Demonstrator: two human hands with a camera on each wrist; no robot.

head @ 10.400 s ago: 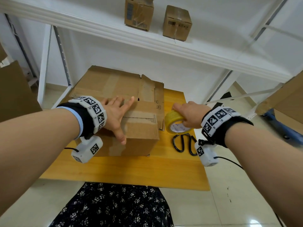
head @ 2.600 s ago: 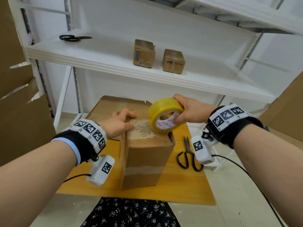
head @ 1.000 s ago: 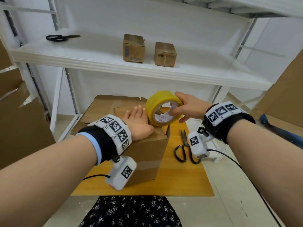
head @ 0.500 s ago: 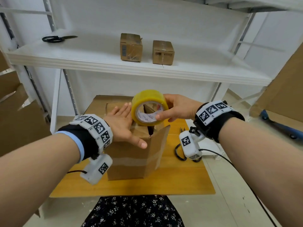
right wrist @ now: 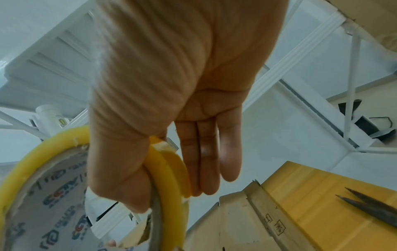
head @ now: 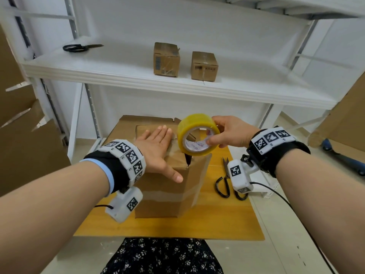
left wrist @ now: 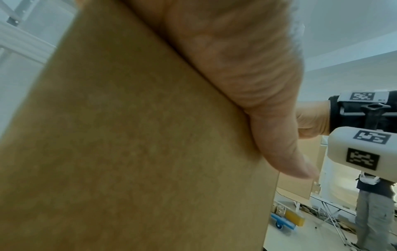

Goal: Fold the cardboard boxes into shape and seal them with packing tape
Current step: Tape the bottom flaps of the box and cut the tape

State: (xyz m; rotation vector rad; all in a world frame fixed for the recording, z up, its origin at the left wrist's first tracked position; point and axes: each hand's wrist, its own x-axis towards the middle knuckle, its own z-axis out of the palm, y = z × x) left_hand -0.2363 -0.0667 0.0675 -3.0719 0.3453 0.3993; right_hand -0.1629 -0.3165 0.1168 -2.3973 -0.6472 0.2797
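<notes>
A brown cardboard box (head: 162, 192) stands upright on the yellow wooden table (head: 227, 220), with a strip of old tape across its front. My left hand (head: 158, 147) lies flat on the top flaps, thumb over the front edge; the left wrist view shows that thumb (left wrist: 279, 144) against the box wall (left wrist: 128, 152). My right hand (head: 223, 133) grips a yellow roll of packing tape (head: 197, 135) just above the box's top right corner, where a dark gap shows. In the right wrist view the tape roll (right wrist: 165, 178) is pinched between thumb and fingers.
Black scissors (head: 225, 180) lie on the table right of the box. A flat cardboard sheet (head: 126, 127) lies behind it. The white shelf (head: 138, 80) above carries two small sealed boxes (head: 166, 60) and another pair of scissors (head: 79, 48). Large cardboard sheets (head: 19, 135) stand at both sides.
The box has turned so that its right side angles toward me. My left hand has spread flat on top. The roll has stayed over the top right corner.
</notes>
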